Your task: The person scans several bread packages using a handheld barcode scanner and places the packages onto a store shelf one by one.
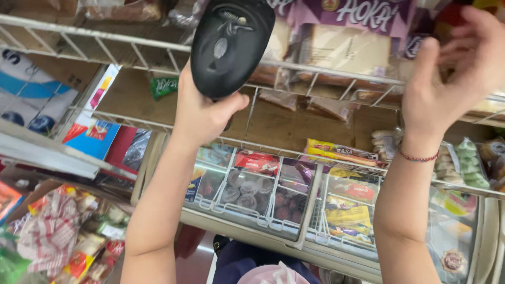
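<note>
The left hand [202,113] is raised toward a white wire shelf [336,79] and grips the handle of a black handheld barcode scanner [230,44]. The scanner's broad head stands at twelve o'clock from the hand, its back facing the camera, well above the knuckles. Only the handle sits inside the grip: the thumb lies across it at three o'clock of the palm, and the other fingers are wrapped around the far side, mostly hidden. So the left fingers are clamped on the scanner's handle.

The right hand [452,79] is up at three o'clock from the scanner, well apart from it, at the same shelf level. Its fingers [473,31] are spread and loosely curled, blurred, reaching in among the bagged bread loaves [344,50] on the shelf; whether they touch a bag cannot be told. A red braided bracelet [418,156] circles that wrist.

Below the arms, at six o'clock, lies a glass-topped chest freezer [300,231] with packaged ices in wire compartments. At eight o'clock, a carton holds mixed snack packets [68,231].
</note>
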